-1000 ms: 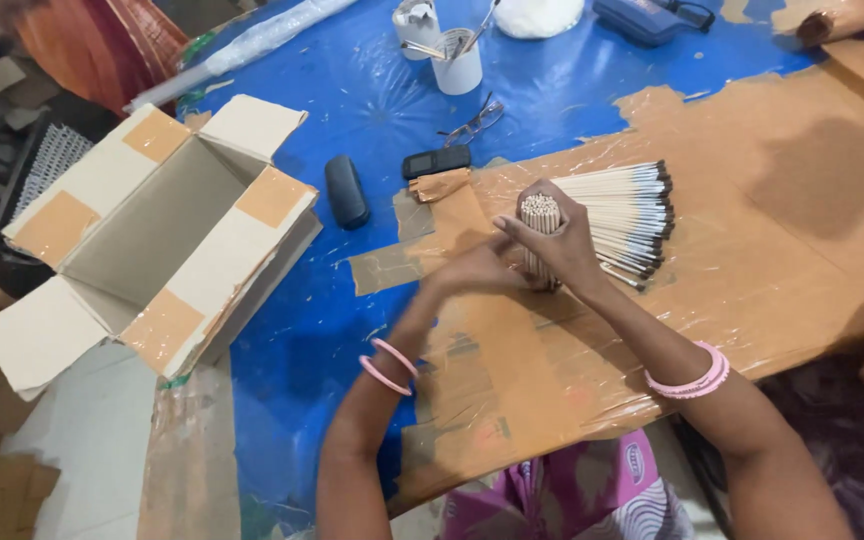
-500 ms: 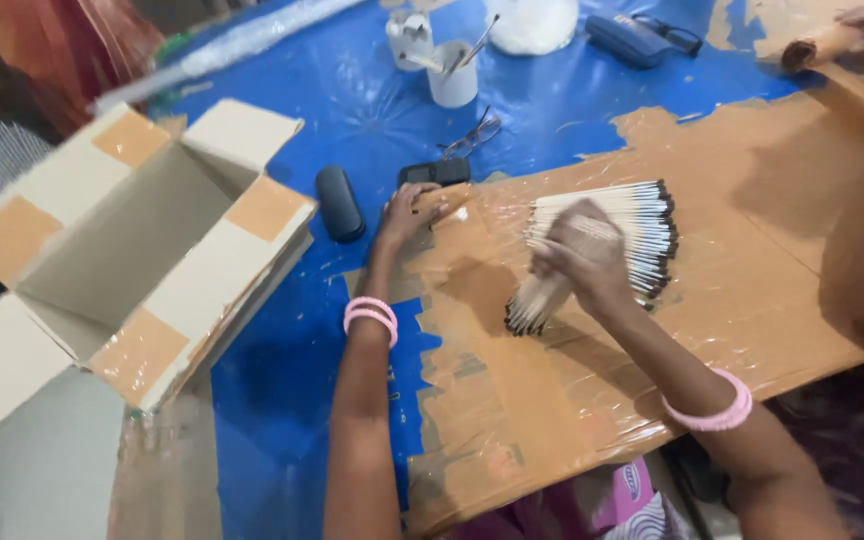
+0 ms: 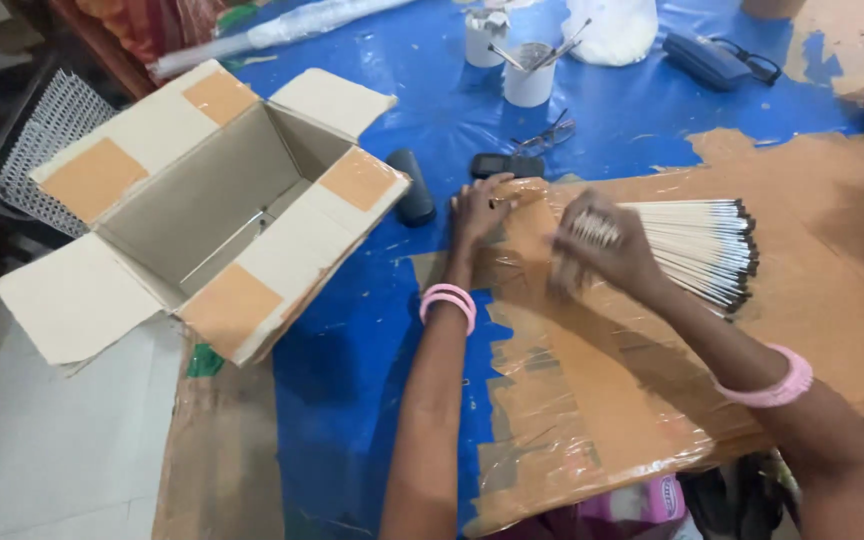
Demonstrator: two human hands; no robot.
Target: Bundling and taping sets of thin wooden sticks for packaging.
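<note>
- Tabletop (image 3: pixel 392 400): covered in blue plastic sheet, wrinkled.
- Brown cardboard sheet (image 3: pixel 832 290): flat on the tabletop's right half, wrapped in glossy clear film, torn at its left edge.
- Cardboard box (image 3: pixel 202 210): open, flaps spread, orange-tan tape patches on the flaps; on the tabletop's left side, well apart from the sticks.
- Bundle of thin pale sticks (image 3: pixel 692 245): dark tips fanned to the right, lying on the brown cardboard sheet, its near end under the right hand.
- Right hand (image 3: pixel 602 250): blurred; fingers curled over the near end of the bundle, exact grip cannot be told.
- Left hand (image 3: pixel 482 210): fingers bent, pressing the sheet's upper left corner; pink bangles at the wrist.
- White cups (image 3: pixel 527 80): two, holding sticks, at the far edge.
- Black oblong case (image 3: pixel 414 185): beside the box.
</note>
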